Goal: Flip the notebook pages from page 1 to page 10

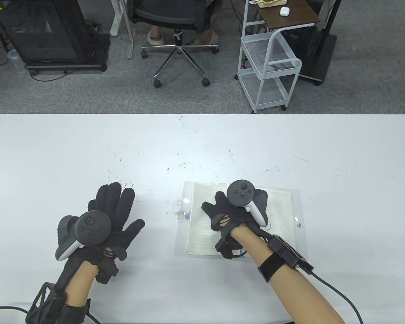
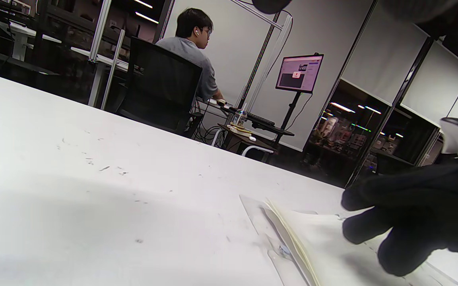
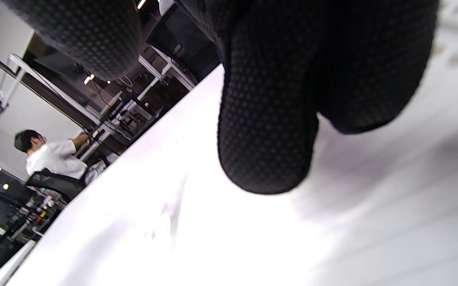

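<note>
The notebook (image 1: 280, 209) lies open on the table inside a clear plastic cover, showing a lined page. My right hand (image 1: 219, 202) lies over its middle, fingers bent toward the page's left part. In the left wrist view its fingertips (image 2: 358, 232) touch the flat page (image 2: 316, 238), and no page is lifted. In the right wrist view a gloved fingertip (image 3: 264, 139) sits just over the lined paper (image 3: 392, 222). My left hand (image 1: 126, 209) rests flat on the table left of the notebook, fingers spread and holding nothing.
The white table (image 1: 202, 145) carries small dark scuffs. Beyond its far edge stand an office chair (image 1: 179, 40) with a seated person, a white wire cart (image 1: 270, 64) and a black cabinet (image 1: 47, 33).
</note>
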A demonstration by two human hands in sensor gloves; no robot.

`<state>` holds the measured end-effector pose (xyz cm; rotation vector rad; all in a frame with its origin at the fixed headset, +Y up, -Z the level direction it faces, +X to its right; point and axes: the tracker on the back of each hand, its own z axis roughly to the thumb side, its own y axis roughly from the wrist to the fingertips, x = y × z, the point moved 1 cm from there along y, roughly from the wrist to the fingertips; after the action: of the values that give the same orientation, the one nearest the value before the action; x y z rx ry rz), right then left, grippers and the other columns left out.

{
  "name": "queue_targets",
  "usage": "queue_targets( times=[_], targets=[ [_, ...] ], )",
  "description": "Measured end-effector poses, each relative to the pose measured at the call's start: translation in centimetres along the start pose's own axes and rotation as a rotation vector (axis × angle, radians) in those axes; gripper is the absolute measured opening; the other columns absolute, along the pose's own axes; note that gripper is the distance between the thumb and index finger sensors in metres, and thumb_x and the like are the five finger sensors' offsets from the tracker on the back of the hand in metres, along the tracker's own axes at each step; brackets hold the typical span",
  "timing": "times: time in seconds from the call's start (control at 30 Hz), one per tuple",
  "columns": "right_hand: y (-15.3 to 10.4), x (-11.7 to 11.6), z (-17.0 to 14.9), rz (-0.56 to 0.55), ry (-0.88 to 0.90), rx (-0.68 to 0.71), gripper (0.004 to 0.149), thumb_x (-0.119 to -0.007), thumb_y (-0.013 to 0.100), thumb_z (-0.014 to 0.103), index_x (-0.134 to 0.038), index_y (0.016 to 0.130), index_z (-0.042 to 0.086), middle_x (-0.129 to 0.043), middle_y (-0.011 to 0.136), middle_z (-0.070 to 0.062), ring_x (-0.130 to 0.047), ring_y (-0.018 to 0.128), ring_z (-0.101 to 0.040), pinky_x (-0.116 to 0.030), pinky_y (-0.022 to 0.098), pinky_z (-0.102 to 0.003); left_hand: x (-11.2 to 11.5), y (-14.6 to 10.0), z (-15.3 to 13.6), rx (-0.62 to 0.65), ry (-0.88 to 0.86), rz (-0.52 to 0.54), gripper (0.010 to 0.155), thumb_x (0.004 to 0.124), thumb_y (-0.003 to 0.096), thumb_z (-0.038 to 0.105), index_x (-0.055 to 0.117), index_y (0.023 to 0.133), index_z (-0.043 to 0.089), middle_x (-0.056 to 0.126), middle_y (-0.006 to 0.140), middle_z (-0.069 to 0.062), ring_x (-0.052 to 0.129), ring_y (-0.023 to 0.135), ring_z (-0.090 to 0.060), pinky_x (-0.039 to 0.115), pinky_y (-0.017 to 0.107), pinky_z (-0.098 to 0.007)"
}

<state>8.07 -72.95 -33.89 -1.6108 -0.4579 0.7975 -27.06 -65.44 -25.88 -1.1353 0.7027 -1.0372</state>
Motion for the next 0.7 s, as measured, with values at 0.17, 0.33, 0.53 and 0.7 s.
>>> queue_targets(
  times=[0.17, 0.33, 0.53, 0.7],
  targets=[
    [-2.4, 4.6, -1.6, -0.093, 0.017, 0.039, 0.075, -0.077, 0.049, 0.053, -0.048, 0.094, 0.0, -0.08, 0.083, -0.029, -0.108, 0.049, -0.031, -0.086, 0.039, -0.052, 0.0, 0.0, 0.0, -0.004, 0.003, -0.001, 0.086, 0.063, 0.0437, 0.07, 0.038, 0.114, 0.027, 0.021, 0.119, -0.011, 0.017, 0.114, -0.048, 0.029, 0.073, -0.073],
    [-4.4, 7.9, -5.5, -0.175, -0.117, 0.024, 0.08, -0.077, 0.049, 0.057, -0.041, 0.098, 0.005, -0.065, 0.094, -0.031, -0.089, 0.072, -0.048, -0.073, 0.05, -0.064, 0.2, 0.0, 0.2, -0.002, 0.01, -0.007, 0.086, 0.063, 0.0438, 0.07, 0.038, 0.114, 0.027, 0.021, 0.119, -0.011, 0.017, 0.114, -0.048, 0.029, 0.073, -0.073],
    [-5.0, 8.2, -10.1, -0.187, -0.265, 0.036, 0.088, -0.076, 0.047, 0.067, -0.037, 0.1, 0.008, -0.056, 0.1, -0.031, -0.071, 0.084, -0.055, -0.065, 0.054, -0.068, 0.4, 0.1, 0.2, -0.006, 0.013, -0.016, 0.087, 0.063, 0.0437, 0.07, 0.038, 0.114, 0.027, 0.021, 0.119, -0.011, 0.017, 0.114, -0.048, 0.029, 0.073, -0.074],
    [-4.7, 6.7, -12.1, -0.047, -0.394, -0.032, 0.098, -0.07, 0.046, 0.077, -0.022, 0.102, 0.012, -0.034, 0.105, -0.034, -0.039, 0.092, -0.066, -0.044, 0.059, -0.076, 0.4, 0.1, 0.1, -0.014, 0.011, -0.017, 0.086, 0.063, 0.0437, 0.07, 0.038, 0.114, 0.027, 0.021, 0.119, -0.011, 0.017, 0.114, -0.048, 0.029, 0.073, -0.073]
  ],
)
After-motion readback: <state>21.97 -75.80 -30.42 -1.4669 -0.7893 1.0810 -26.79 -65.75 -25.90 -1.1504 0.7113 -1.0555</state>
